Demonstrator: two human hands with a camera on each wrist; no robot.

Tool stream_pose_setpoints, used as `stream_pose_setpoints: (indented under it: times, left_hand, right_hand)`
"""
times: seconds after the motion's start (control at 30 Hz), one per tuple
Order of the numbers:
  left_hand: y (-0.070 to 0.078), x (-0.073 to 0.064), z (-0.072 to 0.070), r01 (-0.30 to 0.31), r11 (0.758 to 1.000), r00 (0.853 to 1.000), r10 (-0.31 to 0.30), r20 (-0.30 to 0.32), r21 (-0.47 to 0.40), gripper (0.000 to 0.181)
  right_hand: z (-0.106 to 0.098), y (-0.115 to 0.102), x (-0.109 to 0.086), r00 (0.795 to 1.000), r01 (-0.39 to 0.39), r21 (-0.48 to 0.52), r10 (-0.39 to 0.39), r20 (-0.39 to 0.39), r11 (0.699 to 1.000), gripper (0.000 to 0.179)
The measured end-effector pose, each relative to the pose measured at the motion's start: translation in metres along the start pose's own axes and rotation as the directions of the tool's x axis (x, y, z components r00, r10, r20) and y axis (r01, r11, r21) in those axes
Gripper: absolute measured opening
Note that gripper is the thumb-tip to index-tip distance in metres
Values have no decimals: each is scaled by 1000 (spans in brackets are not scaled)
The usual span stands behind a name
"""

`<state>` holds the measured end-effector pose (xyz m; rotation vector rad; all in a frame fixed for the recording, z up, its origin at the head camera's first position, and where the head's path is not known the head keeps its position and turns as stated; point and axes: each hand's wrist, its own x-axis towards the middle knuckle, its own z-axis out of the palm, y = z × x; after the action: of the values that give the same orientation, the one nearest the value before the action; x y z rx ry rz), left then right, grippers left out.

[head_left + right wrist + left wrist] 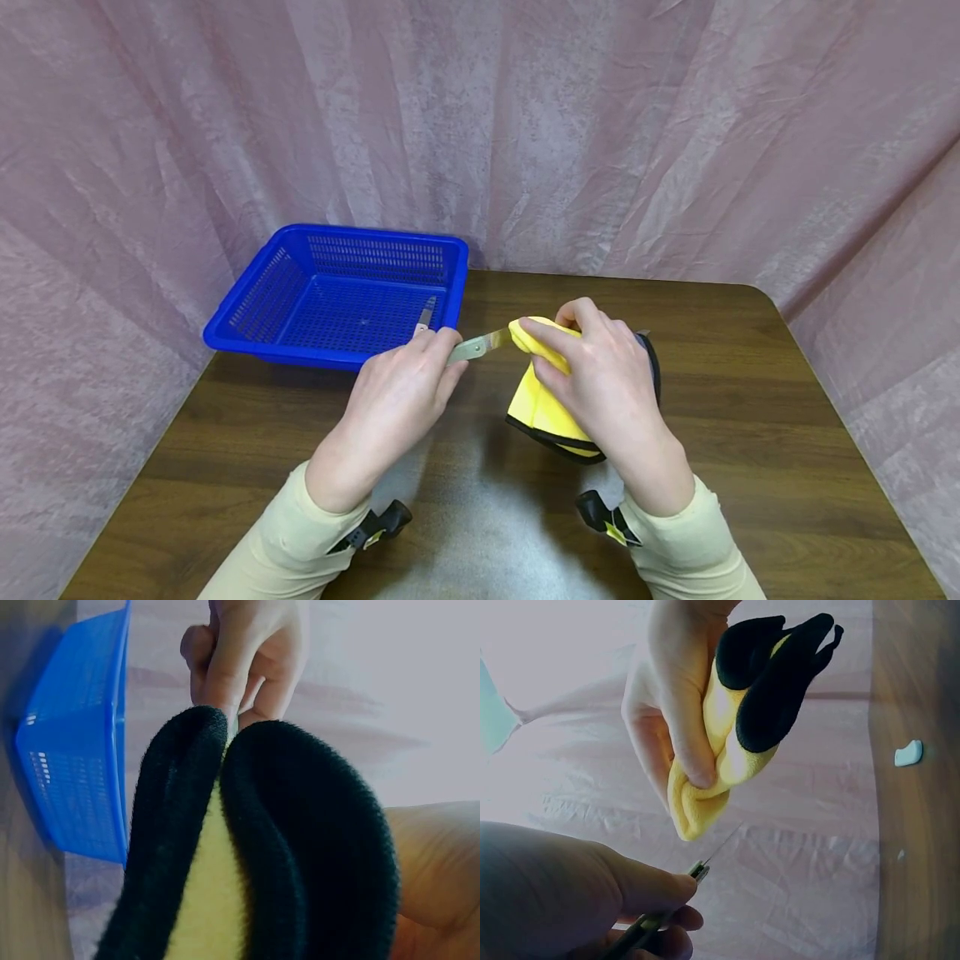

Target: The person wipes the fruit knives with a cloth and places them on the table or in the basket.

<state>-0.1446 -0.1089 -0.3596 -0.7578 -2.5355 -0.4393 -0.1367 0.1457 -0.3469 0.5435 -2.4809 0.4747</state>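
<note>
My left hand (401, 408) grips a folding knife by its pale green handle (469, 350), thumb along it in the left wrist view. The blade (498, 337) is out and points right, its tip end overlapped by a yellow cloth (551, 404) with black edging. My right hand (603, 367) pinches a folded part of that cloth between thumb and fingers, close by the blade; the rest hangs below. In the right wrist view, the black edging (315, 825) fills the foreground and hides most of the knife.
A blue perforated basket (333, 354) stands at the back left of the wooden table (750, 417). Inside, at its right side, a second knife (427, 312) shows its blade, partly behind my left hand. A small pale object (908, 753) lies on the table in the left wrist view.
</note>
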Motion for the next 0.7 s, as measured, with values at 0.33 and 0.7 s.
stream_pose_setpoints:
  times: [0.33, 0.7]
  left_hand:
    - [3, 0, 1, -31, 999, 1000, 31, 4, 17, 18]
    - [4, -1, 2, -43, 999, 999, 43, 12, -9, 18]
  right_hand:
    - [6, -11, -1, 998, 57, 32, -58, 12, 998, 45]
    - [9, -14, -1, 995, 98, 29, -98, 19, 995, 46]
